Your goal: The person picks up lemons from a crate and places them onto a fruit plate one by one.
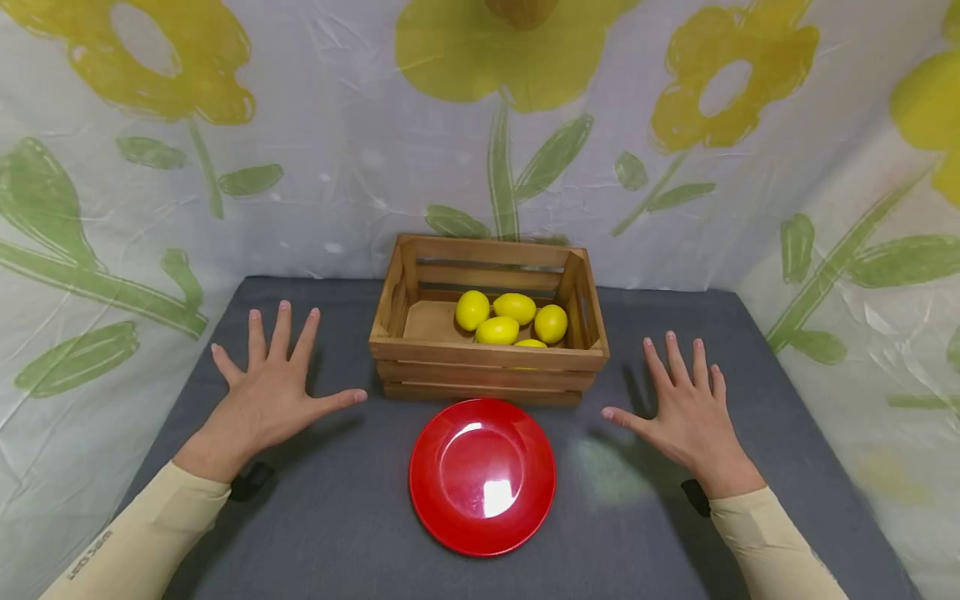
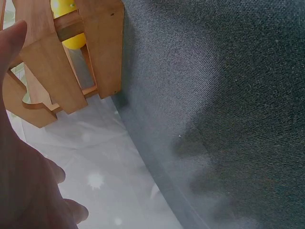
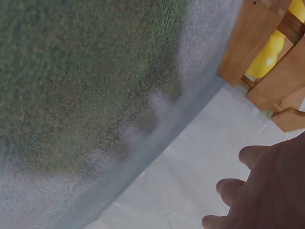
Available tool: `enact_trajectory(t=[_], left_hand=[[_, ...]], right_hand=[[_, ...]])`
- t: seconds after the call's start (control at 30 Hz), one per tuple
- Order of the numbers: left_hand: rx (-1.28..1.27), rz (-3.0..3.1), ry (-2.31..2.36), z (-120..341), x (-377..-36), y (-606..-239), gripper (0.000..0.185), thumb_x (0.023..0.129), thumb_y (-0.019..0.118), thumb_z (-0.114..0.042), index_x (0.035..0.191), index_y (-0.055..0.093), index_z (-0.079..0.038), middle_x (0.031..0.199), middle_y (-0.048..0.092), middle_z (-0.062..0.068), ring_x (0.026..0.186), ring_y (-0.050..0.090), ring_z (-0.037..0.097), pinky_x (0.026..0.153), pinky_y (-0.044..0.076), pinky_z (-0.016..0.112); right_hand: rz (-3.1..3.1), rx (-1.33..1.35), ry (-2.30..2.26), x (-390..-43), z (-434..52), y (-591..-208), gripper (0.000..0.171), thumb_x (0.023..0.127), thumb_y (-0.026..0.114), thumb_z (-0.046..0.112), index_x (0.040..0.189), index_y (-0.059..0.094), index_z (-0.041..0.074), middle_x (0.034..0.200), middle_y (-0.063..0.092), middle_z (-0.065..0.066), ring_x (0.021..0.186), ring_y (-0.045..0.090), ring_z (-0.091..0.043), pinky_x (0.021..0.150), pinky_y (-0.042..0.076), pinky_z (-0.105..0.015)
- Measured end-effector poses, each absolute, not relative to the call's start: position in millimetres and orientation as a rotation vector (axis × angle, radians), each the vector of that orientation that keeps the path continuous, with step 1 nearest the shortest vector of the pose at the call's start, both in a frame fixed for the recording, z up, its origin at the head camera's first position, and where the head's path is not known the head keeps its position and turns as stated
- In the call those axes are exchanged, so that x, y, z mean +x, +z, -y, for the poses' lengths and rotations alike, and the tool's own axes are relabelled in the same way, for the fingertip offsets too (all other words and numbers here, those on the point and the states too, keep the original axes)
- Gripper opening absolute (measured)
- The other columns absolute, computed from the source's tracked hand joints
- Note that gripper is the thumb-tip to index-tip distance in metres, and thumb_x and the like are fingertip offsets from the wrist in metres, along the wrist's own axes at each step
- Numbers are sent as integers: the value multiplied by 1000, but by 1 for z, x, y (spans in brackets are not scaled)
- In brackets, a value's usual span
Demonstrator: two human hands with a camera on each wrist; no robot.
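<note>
Grey cloth bears a slatted wooden crate [image 1: 487, 358] of glossy lemons [image 1: 497, 330] between both spread, empty hands.

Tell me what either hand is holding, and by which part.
Nothing is held. The left hand and right hand are spread flat above the grey table, either side of the crate.

A grey cloth-covered table [image 1: 352, 517] lies under both hands and runs ahead of them to a white sheet [image 1: 360, 158] hung as a backdrop. The sheet, printed with large yellow flowers [image 1: 517, 58] and green leaves [image 1: 551, 154], wraps round beyond the left hand and beyond the right. Light is soft and even.
</note>
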State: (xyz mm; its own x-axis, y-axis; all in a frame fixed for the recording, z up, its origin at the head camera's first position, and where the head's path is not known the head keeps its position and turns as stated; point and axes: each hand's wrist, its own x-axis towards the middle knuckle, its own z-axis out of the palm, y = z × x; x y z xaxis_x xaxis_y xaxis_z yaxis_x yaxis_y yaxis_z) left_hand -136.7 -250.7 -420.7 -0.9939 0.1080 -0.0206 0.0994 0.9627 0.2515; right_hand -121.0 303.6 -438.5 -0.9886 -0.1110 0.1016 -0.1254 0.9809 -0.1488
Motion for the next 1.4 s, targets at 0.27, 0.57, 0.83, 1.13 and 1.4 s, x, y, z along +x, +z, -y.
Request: enact_trajectory(t=[0.27,0.57,0.83,1.13,1.4], left_hand=[[152,-3058,392,250,-137,-422,139,81,58,-96,174,-10,-19,178,-24,21,160,-26,59,102,-15,98],[139,-3042,414,249,-137,-422,139,81,58,-96,173,-12,-19,178,-25,20,160,-27,57,103,-15,98],[141,-3047,432,247,-136,-421,139,81,59,-95,173,-12,-19,179,-24,20,161,-24,59,103,-14,98],[187,-3023,536,241,-137,-410,136,84,60,-92,173,-15,-22,178,-30,10,161,-31,53,105,-14,96],[210,-2992,601,239,-136,-401,132,87,59,-90,171,-20,-27,178,-30,4,162,-33,47,109,-10,95]], right_hand=[[3030,182,242,-125,-304,-440,125,84,65,87,175,16,17,181,10,-24,164,2,-60,123,12,-83],[3065,141,305,-132,-307,-435,124,87,63,86,175,9,18,182,0,-21,164,-5,-59,124,9,-82],[3086,122,478,-140,-303,-427,116,94,59,81,175,2,21,182,-8,-16,165,-12,-57,123,6,-84],[2953,219,1096,-152,-290,-422,81,113,38,58,175,-1,25,184,-8,-8,168,-11,-48,122,0,-85],[2420,301,2085,-170,-262,-445,83,110,14,70,176,9,19,184,5,-14,170,1,-43,132,-2,-72]])
